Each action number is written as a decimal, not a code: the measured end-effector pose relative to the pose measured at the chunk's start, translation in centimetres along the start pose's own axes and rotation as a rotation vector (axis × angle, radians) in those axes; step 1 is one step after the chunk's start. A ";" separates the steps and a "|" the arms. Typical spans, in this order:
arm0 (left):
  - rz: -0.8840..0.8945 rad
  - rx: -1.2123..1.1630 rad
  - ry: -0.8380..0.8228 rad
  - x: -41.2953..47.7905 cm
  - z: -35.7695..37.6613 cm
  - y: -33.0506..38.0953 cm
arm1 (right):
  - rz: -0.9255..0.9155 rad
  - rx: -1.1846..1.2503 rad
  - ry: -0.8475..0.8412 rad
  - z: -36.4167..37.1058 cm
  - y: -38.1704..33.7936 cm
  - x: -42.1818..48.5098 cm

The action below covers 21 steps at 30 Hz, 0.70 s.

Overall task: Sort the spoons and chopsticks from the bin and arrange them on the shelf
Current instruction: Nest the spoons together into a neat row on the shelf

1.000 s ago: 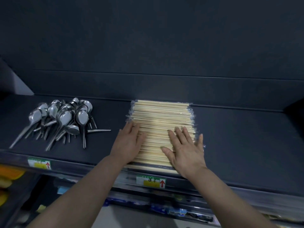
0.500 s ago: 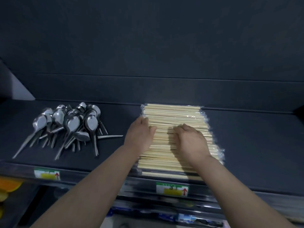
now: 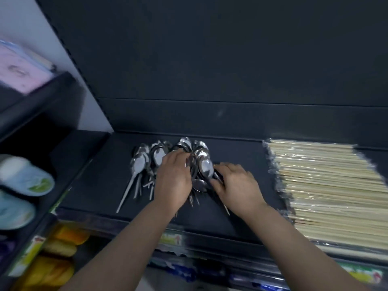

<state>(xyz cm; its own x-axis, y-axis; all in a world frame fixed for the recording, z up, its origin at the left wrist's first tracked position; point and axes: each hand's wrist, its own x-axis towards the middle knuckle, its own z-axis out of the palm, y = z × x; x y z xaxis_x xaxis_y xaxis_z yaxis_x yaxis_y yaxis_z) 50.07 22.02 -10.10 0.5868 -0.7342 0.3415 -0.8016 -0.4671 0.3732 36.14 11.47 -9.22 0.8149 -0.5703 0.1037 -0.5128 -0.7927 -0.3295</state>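
The shelf [image 3: 241,217] is a dark, flat board with a back wall behind it, a side panel at its left end and a low lip with price labels along the front. The chopsticks [image 3: 327,185] lie on its right part as one wide, flat layer in clear wrap, and their near side reaches the front lip. The spoons [image 3: 140,162] lie in a loose pile on the left part, with the bowls toward the back wall and the handles toward the front.

A moment ago both hands were flat on the chopsticks; now they are on the spoons. I judge from this that the chopsticks are arranged and the step in hand is tidying the spoons. The bin is not in view.

The left hand [image 3: 174,181] lies over the middle of the pile, and the right hand [image 3: 239,190] touches its right side. The fingers [image 3: 222,166] of both are bent and their tips go in among the spoons, so I cannot tell if they grip a spoon or only push. The picture is also blurred here.

A bare strip of shelf lies between spoons and chopsticks, and another lies left of the pile up to the side panel. One long handle at the left comes near the front lip and could slide off if the pile is pushed forward.
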 end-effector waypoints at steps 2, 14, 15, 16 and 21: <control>-0.084 0.050 0.032 -0.5 -0.6 -2.1 | -0.015 -0.007 -0.057 0.6 -1.4 0.6; -0.586 0.046 -0.286 -1.0 -4.1 -11.0 | 0.078 -0.099 -0.150 3.4 -7.2 3.3; -0.569 0.040 -0.304 -0.8 -4.1 -11.6 | 0.129 -0.114 -0.151 3.6 -7.4 3.5; -0.542 0.023 -0.311 -0.6 -4.1 -12.2 | 0.178 -0.125 -0.162 3.8 -7.6 3.6; -0.395 0.023 -0.409 0.5 -3.6 -12.3 | 0.288 -0.127 -0.222 4.8 -8.1 2.9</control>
<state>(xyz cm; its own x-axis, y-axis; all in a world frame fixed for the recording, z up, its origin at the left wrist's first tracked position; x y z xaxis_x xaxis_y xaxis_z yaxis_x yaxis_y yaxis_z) 60.65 29.24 -11.41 0.7539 -0.6307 -0.1841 -0.5355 -0.7521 0.3842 44.02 17.30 -10.78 0.6642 -0.7239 -0.1863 -0.7472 -0.6352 -0.1956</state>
